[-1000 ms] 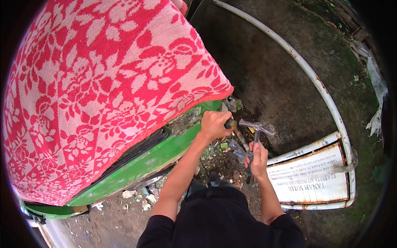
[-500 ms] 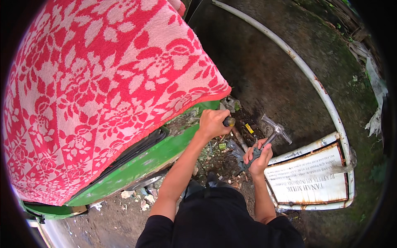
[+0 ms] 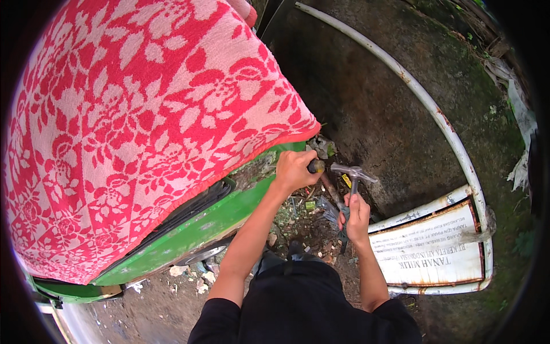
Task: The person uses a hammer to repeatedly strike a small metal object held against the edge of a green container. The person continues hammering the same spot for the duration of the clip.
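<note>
My left hand (image 3: 295,171) is closed round a screwdriver (image 3: 316,166), whose dark, yellowish butt end pokes out on the right of my fist. Its tip is hidden by my hand, on the side towards the worn edge of a green car body panel (image 3: 252,202). In my right hand (image 3: 358,219) is a claw hammer (image 3: 354,174), gripped by its handle with the metal head up. The hammer head is close to the right of the screwdriver's butt, with a small gap between them.
A red and pink floral towel (image 3: 160,109) drapes over the car. At right, a rusty white pipe frame (image 3: 424,97) curves round to a white sign board (image 3: 427,246). Paint chips and rubble (image 3: 200,278) litter the ground, with a brown rod (image 3: 331,190) beyond my right hand.
My right hand has swung the hammer up and left, bringing its head from the right to near the screwdriver's butt. My left hand has stayed nearly in place.
</note>
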Tool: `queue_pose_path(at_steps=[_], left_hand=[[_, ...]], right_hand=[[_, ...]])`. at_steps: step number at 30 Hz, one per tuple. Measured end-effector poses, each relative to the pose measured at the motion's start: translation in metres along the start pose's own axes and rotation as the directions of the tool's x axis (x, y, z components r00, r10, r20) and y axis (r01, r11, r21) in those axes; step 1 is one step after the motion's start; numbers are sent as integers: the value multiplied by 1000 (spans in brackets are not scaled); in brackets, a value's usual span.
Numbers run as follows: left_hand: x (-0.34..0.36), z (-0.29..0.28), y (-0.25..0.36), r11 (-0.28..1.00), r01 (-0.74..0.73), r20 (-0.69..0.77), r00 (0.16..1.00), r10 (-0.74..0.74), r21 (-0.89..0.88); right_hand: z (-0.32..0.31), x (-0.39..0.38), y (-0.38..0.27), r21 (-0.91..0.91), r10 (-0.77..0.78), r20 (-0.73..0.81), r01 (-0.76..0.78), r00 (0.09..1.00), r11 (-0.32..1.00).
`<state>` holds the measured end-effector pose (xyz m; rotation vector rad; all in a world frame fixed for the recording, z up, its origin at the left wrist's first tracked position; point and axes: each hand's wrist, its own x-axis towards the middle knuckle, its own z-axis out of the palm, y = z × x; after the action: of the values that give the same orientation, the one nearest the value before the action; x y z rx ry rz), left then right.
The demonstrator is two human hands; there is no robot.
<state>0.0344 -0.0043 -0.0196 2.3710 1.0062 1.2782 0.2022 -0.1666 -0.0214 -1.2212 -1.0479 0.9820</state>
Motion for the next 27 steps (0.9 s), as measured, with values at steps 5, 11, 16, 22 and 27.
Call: queue_pose_path(at_steps=[5, 11, 16, 22, 27], left_hand=[[-1, 7, 2, 1000, -16, 14, 1000, 16, 16], [-3, 5, -2, 1000, -15, 9, 1000, 15, 23], [0, 4, 0, 999, 6, 23, 1000, -7, 39], [-7, 3, -4, 999, 27, 33, 999, -28, 28], [-9, 8, -6, 1000, -9, 18, 1000, 8, 30]], right_hand=[[8, -1, 0, 374, -151, -102, 178, 983, 910], [3, 4, -12, 19, -66, -42, 67, 997, 998], [8, 3, -2, 252, -63, -28, 68, 998, 965], [-2, 4, -10, 94, -49, -40, 52, 998, 994], [6, 7, -16, 197, -84, -131, 109, 988, 974]])
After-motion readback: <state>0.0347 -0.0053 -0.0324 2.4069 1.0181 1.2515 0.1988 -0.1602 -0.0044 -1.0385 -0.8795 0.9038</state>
